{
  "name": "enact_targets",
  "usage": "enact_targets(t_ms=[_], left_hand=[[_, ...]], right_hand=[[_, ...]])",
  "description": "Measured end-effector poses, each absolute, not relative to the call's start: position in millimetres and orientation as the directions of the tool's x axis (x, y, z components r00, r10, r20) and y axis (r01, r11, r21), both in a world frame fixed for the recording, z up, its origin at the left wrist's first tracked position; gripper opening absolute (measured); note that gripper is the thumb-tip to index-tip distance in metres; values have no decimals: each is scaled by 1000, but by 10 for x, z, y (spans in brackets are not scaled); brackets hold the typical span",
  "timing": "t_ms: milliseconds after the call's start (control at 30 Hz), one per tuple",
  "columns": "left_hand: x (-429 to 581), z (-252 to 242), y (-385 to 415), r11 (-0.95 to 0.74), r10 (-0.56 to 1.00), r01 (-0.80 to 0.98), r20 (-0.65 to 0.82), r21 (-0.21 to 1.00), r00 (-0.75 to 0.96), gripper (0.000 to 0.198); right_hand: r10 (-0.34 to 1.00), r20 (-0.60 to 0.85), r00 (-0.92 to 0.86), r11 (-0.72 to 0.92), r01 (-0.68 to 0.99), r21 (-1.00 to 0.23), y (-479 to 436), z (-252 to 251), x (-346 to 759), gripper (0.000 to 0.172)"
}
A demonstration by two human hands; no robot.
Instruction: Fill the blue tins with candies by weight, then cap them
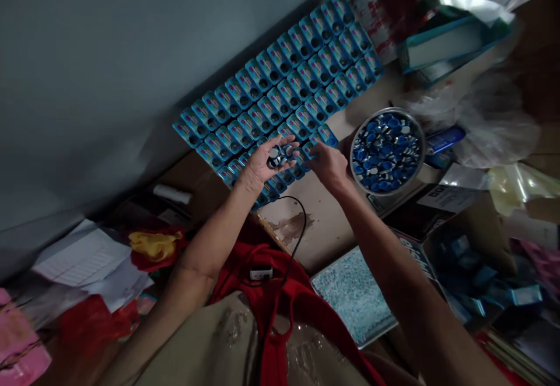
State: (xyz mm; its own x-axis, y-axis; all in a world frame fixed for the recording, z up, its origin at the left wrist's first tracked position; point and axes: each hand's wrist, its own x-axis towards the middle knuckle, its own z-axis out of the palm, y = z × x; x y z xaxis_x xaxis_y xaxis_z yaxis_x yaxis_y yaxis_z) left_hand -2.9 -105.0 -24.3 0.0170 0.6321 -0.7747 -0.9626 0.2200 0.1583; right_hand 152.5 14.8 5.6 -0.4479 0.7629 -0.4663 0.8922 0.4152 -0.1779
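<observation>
My left hand [259, 163] is turned palm up above the front rows, cupping several small round blue and silver caps [275, 154]. To its right, my right hand [329, 165] is closed in a pinch over a card in the nearest row. Whatever its fingertips hold is hidden. Rows of blue printed cards [279, 55], each with a dark round recess, lie side by side in a slanted block. Beside my right hand stands a round metal bowl [423, 148] filled with loose blue and silver caps [387, 153].
A grey wall [96, 53] runs behind the cards. A tray of pale blue granules [350, 292] lies below my right forearm. A black cable [304, 217] crosses the worn table [336, 217]. On the right are a cardboard box [485, 228] and plastic bags [499, 118].
</observation>
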Motion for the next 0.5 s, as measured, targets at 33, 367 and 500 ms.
enact_targets(t_ms=[33, 367, 500], left_hand=[[-28, -248, -1056, 226, 619, -961, -785, 160, 15, 30], [34, -364, -1032, 279, 594, -948, -803, 153, 46, 34], [-81, -313, -1106, 247, 612, -958, -789, 142, 41, 35]], right_hand=[[755, -423, -501, 423, 865, -270, 107, 97, 1507, 12], [667, -411, -621, 136, 645, -752, 66, 39, 1411, 20], [720, -428, -546, 103, 694, -712, -7, -7, 1688, 15]])
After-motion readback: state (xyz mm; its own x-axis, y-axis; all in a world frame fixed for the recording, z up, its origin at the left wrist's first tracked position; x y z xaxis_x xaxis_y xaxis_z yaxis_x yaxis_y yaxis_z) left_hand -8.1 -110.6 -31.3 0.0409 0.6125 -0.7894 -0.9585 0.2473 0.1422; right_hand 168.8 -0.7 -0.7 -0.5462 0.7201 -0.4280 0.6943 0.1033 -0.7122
